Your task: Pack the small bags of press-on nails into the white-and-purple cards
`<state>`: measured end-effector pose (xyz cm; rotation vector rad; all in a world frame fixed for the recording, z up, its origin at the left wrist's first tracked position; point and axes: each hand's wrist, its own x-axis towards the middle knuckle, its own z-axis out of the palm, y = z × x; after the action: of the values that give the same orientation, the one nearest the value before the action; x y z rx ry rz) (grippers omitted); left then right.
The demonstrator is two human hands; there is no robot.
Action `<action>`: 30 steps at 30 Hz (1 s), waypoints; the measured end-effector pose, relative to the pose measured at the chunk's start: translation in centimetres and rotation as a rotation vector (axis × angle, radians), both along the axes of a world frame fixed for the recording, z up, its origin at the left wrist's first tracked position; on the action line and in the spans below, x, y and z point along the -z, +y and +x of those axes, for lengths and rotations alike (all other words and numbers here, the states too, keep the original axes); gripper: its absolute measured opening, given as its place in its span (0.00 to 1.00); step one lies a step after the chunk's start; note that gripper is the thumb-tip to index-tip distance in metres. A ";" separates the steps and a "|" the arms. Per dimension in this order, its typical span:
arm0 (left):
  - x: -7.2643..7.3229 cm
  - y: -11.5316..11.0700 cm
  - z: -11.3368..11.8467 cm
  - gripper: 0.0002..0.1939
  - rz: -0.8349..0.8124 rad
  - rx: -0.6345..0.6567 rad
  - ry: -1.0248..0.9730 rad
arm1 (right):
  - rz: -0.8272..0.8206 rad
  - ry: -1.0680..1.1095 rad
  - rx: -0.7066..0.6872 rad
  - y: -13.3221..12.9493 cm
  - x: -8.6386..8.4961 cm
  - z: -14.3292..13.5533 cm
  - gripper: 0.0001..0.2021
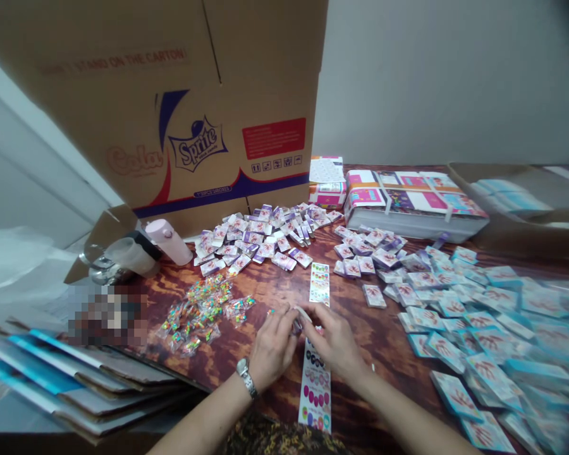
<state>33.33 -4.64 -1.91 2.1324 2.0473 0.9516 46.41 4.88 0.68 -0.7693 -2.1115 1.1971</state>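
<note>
My left hand [275,344], with a metal watch on its wrist, and my right hand [334,341] meet at the middle of the table. Their fingers are closed round a small white box [304,315], mostly hidden, with a pale flap showing at the top. Beneath the hands lies a long strip of nail stickers [316,395] with rows of coloured nail shapes. To the left is a heap of small clear packets [201,306] with bright bits inside. Beyond the hands lies a pile of small white-and-purple boxes [260,234].
A large cardboard carton [237,95] stands at the back left, with a pink bottle [169,242] before it. Many blue-and-white boxes [493,338] cover the right side. Strapped printed cartons [412,199] lie behind, and flattened cardboard [90,385] is stacked at lower left.
</note>
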 end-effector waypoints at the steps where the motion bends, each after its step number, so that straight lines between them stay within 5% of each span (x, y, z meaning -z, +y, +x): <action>1: 0.1 0.0 0.0 0.24 0.011 -0.012 0.021 | 0.012 0.011 -0.004 -0.1 0.0 0.0 0.10; 12: 0.4 0.0 0.4 0.25 0.036 -0.088 0.032 | -0.263 0.086 0.037 -0.4 1.3 -1.0 0.09; 19: 1.3 -0.2 0.5 0.27 0.030 -0.129 0.027 | -0.033 -0.018 0.110 -0.9 0.4 -1.2 0.06; 26: 0.8 0.4 0.6 0.28 0.019 -0.165 0.040 | 0.210 0.051 0.069 -3.0 1.2 -0.7 0.19; 30: 0.8 1.2 1.2 0.29 -0.012 -0.160 -0.063 | 0.121 0.049 0.096 -3.0 2.1 -0.6 0.18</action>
<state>34.58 -3.49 -2.68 1.9309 2.2132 1.0069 45.79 1.87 -1.42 -0.7696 -2.0612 1.0183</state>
